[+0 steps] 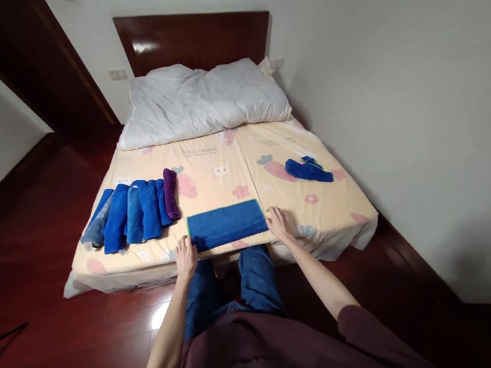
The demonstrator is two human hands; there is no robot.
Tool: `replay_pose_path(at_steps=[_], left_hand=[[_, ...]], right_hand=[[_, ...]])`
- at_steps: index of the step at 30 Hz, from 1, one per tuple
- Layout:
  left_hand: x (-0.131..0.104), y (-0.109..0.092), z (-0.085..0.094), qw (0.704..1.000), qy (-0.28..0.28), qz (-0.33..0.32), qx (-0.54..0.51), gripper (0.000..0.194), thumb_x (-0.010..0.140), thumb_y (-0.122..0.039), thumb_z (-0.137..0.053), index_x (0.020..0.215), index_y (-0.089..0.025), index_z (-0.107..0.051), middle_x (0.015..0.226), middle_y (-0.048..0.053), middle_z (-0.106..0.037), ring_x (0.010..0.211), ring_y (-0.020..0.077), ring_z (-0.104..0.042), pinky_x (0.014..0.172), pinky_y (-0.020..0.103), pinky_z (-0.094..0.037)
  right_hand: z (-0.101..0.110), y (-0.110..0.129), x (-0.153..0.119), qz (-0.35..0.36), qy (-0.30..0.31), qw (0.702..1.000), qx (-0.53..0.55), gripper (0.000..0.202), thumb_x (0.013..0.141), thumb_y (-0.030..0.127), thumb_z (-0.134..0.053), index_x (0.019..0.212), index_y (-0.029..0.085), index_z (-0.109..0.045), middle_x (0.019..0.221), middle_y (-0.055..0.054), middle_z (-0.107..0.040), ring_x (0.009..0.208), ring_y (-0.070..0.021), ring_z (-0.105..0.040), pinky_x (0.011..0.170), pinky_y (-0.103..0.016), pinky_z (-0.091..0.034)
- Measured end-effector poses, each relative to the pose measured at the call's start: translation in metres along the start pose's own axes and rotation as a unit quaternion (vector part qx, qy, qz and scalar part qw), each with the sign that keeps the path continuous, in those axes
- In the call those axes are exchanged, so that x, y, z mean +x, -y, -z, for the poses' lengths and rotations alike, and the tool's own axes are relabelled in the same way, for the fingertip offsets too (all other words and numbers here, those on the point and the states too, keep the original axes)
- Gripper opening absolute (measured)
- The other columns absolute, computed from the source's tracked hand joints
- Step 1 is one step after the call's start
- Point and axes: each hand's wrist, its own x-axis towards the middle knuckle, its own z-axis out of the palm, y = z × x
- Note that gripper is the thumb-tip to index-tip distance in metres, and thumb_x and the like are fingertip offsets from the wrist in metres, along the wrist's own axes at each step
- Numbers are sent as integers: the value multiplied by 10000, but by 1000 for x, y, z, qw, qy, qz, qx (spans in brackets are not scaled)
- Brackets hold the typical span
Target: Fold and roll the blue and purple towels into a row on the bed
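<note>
A blue towel [227, 223] with thin green edging lies flat near the front edge of the bed, folded into a long rectangle. At its near left corner my left hand [187, 256] is closed, fingers curled on the cloth. My right hand [277, 224] pinches the right end of the same towel. To the left lies a row of several rolled towels, mostly blue [149, 207], with a purple roll [171, 194] at the row's right end. Off to the right rests a crumpled blue cloth [308, 170], apart from both hands.
The bed [212, 152] has a pale yellow sheet printed with carrots and flowers. A bunched white quilt [204, 103] lies at its far end before a dark wooden headboard [195, 36]. A wall [413, 118] rises on the right; dark red floor [43, 243] extends left.
</note>
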Motion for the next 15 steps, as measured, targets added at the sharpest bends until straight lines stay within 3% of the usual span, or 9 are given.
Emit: replay_pose_path(at_steps=[3,5,10,15], left_hand=[[-22,-1,-8,989,22,-145,-31,446,986,-225,-375,1368,-150,-592,1548,170,-485,1457,299,-430,1161,473,-401],[-29,-2,-18,981,45,-183,-37,482,979,-189,-363,1410,-163,-579,1589,138,-447,1508,282,-366,1207,480,-360],[-26,-5,-38,988,63,-142,-9,595,933,-112,-334,1508,-88,-483,1622,160,-381,1542,301,-287,1244,493,-307],[-14,-5,-41,994,70,-88,21,619,914,-73,-318,1515,-9,-446,1600,215,-396,1542,308,-282,1247,471,-299]], right_hand=[[10,-5,-28,135,67,988,36,365,975,203,-456,1261,200,-682,1355,-119,-660,1299,-243,-581,1140,-427,-429],[9,-9,-44,184,122,975,34,413,978,183,-442,1323,217,-667,1443,-91,-617,1372,-229,-537,1182,-447,-396],[-13,-16,-53,158,159,974,-22,555,941,90,-404,1460,200,-568,1552,-92,-510,1470,-232,-448,1224,-493,-342],[-36,-18,-40,111,146,981,-56,603,908,76,-438,1499,163,-521,1580,-112,-459,1481,-250,-432,1207,-483,-356]])
